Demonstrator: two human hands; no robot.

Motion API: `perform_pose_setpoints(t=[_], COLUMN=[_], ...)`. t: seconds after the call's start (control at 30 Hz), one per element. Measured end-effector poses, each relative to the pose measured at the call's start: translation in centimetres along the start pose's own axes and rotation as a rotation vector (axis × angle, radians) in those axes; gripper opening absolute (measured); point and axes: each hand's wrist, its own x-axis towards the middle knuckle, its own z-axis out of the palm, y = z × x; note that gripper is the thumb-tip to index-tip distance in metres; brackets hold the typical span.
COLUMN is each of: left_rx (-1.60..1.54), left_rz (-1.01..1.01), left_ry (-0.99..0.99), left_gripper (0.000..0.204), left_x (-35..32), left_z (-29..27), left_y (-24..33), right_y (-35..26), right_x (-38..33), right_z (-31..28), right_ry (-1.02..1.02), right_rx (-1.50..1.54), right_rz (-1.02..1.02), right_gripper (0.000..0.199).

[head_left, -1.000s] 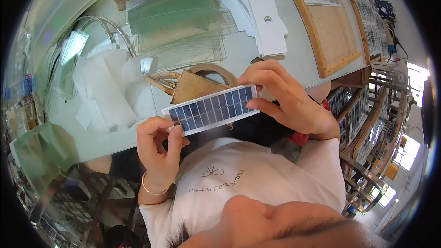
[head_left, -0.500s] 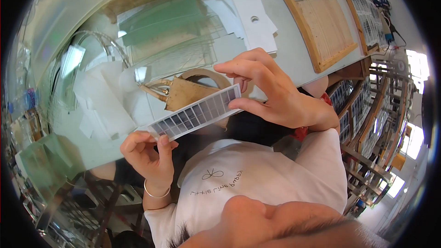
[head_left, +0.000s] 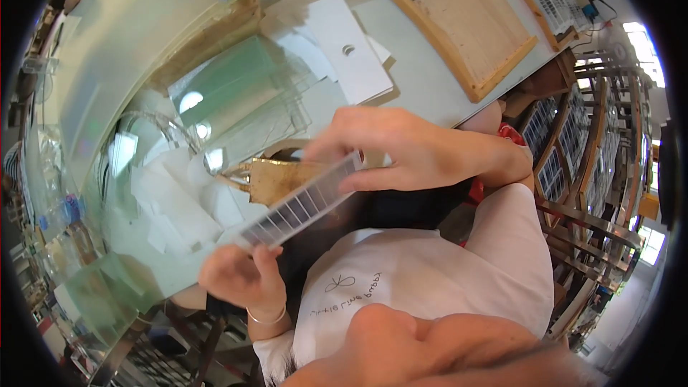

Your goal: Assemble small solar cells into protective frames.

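Observation:
Over the table's near edge, I hold a small solar panel (head_left: 297, 204), a narrow strip with dark cells and pale grid lines, at a slant. My left hand (head_left: 247, 279) pinches its lower left end between thumb and fingers. At the upper right end, my right hand (head_left: 394, 147) has its thumb on the near edge, while its motion-blurred fingers are on the far side. Just behind the strip lies a tan block-shaped object (head_left: 279, 180) with prongs at its left, partly hidden by the panel.
Clear and greenish glass sheets (head_left: 229, 79) lie beyond, with white sheets (head_left: 351, 50) to their right. Crumpled white wrapping (head_left: 172, 197) is at the left. A wooden tray (head_left: 476, 36) holds panel strips; racks of panels (head_left: 573, 125) stand at right.
The view has shifted. The panel is tilted more steeply and its face shows more faintly. My right hand has turned over the panel's upper end, its fingers now blurred.

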Motion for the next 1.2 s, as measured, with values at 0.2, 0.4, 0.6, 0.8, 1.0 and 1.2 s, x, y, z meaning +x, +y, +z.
perform_pose_setpoints(t=[0.2,0.4,0.6,0.8,1.0,1.2], left_rx=[-0.357,0.616,0.646,0.579,0.494,0.342], left_rz=[0.293,0.074,-0.02,-0.173,-0.112,-0.099], left_ry=[0.197,0.02,-0.041,-0.083,-0.094,-0.01], left_gripper=[0.059,0.036,0.041,0.041,0.025,0.02], left_x=[1.0,4.0,3.2,2.2,3.6,3.7], left_z=[0.7,-1.2,-1.4,-2.1,-0.3,-0.4], left_y=[0.5,-1.2,-2.8,-2.9,-3.2,-2.0], right_y=[-0.9,9.4,16.2,18.4,6.7,3.0], right_x=[-1.2,-7.4,-4.7,-2.2,3.3,12.0], right_z=[-4.3,-24.4,-29.2,-30.1,-17.4,-1.8], right_ry=[0.098,0.86,0.889,0.756,0.853,0.08], right_rx=[-0.251,-0.322,-0.101,-0.942,-0.993,-0.849], right_rz=[-0.008,0.257,0.292,0.423,-0.052,-0.432], right_gripper=[0.014,0.024,0.028,0.03,0.023,0.035])
